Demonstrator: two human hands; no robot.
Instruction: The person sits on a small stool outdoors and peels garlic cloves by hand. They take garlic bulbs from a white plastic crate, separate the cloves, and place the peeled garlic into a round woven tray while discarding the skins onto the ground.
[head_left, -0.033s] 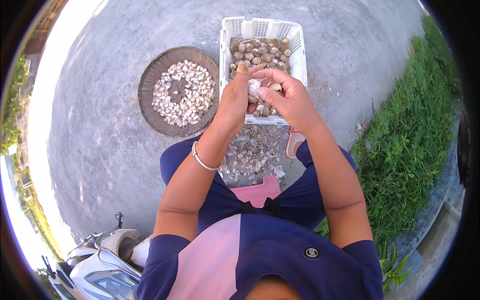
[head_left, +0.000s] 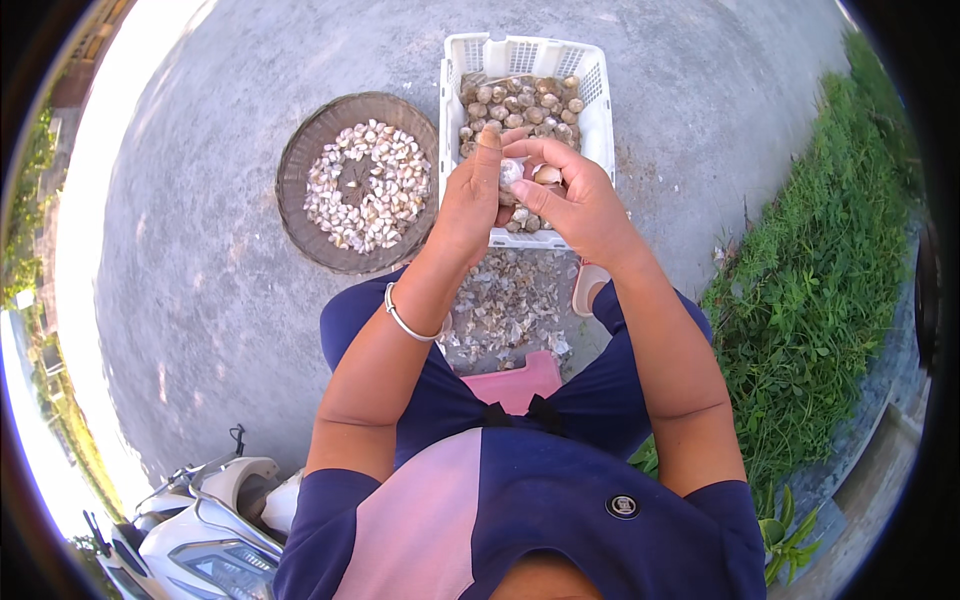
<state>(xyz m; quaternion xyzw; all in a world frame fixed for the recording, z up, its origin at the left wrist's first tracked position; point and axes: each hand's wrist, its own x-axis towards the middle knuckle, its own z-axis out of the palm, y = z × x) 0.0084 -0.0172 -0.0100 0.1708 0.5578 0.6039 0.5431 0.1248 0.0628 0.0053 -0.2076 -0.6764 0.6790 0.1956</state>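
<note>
My left hand (head_left: 473, 195) is closed around a whitish garlic bulb (head_left: 511, 174), its thumb pointing up and away from me. The thumb of my right hand (head_left: 582, 200) presses on the bulb from the other side. In the curled fingers of that hand lies a loose garlic clove (head_left: 547, 174). Both hands are over the near half of a white plastic crate (head_left: 596, 90). Inside it are many brownish garlic bulbs (head_left: 520, 105), partly hidden by my hands. To the left stands a round woven basket (head_left: 297, 205) with pale separated cloves (head_left: 395, 205) spread in it.
Papery garlic skins (head_left: 510, 305) litter the concrete floor (head_left: 230, 200) between my feet. A pink seat or stool edge (head_left: 520, 383) shows between my legs. Green grass (head_left: 810, 260) borders the right side. A white scooter (head_left: 215, 535) is parked at the lower left.
The right thumb has slid slightly left on the garlic bulb, and the bulb has tilted a little. The crate and basket are unchanged.
</note>
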